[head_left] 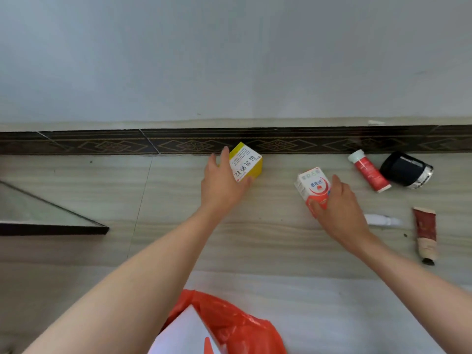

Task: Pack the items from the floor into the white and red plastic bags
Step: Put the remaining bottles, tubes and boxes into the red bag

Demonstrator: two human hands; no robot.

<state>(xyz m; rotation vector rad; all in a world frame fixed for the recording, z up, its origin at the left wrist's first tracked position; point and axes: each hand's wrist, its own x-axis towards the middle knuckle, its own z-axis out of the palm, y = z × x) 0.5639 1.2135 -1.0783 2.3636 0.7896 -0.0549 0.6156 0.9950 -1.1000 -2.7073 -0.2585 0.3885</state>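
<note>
My left hand [221, 182] grips a yellow and white box [245, 162] near the dark skirting tile. My right hand [341, 203] grips a white and red box [313, 188] to the right of it. Both boxes are tilted and I cannot tell whether they touch the floor. A red plastic bag [237, 323] lies at the bottom centre, between my forearms, with a white item [182, 333] in its mouth. No separate white bag is plainly visible.
On the floor at right lie a red tube with a white cap [369, 171], a black pouch [406, 169], a small white item [380, 219] and a squeezed red tube [425, 233]. A glass pane with a dark edge [51, 221] lies at left. The wall rises behind.
</note>
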